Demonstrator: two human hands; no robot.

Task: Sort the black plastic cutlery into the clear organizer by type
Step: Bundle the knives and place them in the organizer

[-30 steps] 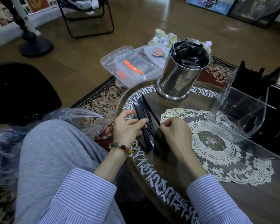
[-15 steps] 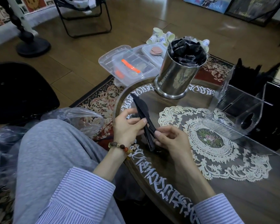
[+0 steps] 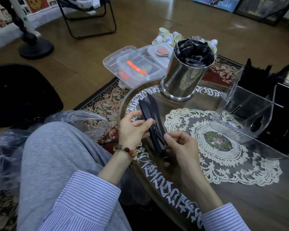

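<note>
A bundle of black plastic knives (image 3: 149,112) is held just above the left edge of the round table (image 3: 240,200), blades pointing away from me. My left hand (image 3: 132,129) grips the bundle at its middle, thumb across the top. My right hand (image 3: 182,145) pinches the handle ends. The clear organizer (image 3: 247,115) stands at the right of the table, with black cutlery standing in its rear compartments. A steel cup (image 3: 182,80) stuffed with plastic-wrapped black cutlery stands at the table's far edge.
A white lace doily (image 3: 223,147) covers the table's middle. On the floor beyond lie clear plastic boxes (image 3: 135,65) and small paper cups (image 3: 167,36). A plastic bag (image 3: 83,120) rests beside my grey-trousered knee. A black chair (image 3: 22,94) and a fan base (image 3: 35,48) stand to the left.
Both hands have gathered the knives into one tighter bundle and lifted it slightly off the table. My right hand slid from on top of the handles to pinching their ends.
</note>
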